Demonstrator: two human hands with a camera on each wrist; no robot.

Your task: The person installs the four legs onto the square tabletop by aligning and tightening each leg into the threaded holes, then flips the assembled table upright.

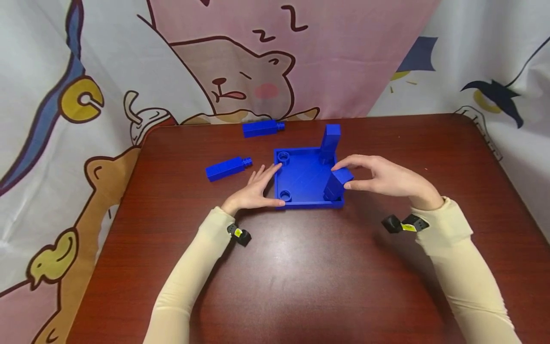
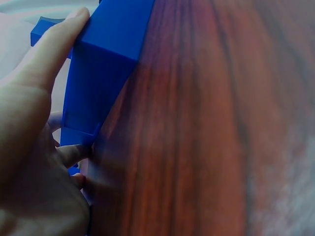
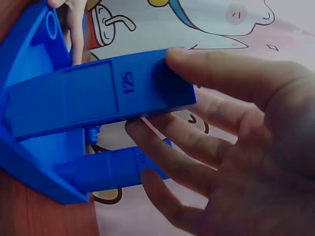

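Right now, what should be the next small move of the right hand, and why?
Perhaps a slight twist of the square post marked 125: the right hand pinches its top, its sides look askew to the blue tray, which the left hand touches, and the two loose posts show ridged ends.

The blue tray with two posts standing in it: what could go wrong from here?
The front post, pinched by the right hand, might topple on release; I cannot tell whether its foot is fully seated. That hand is also close to the back post and could knock it. And the left hand touches the tray only at its left end, so a hard push on the right might shift it.
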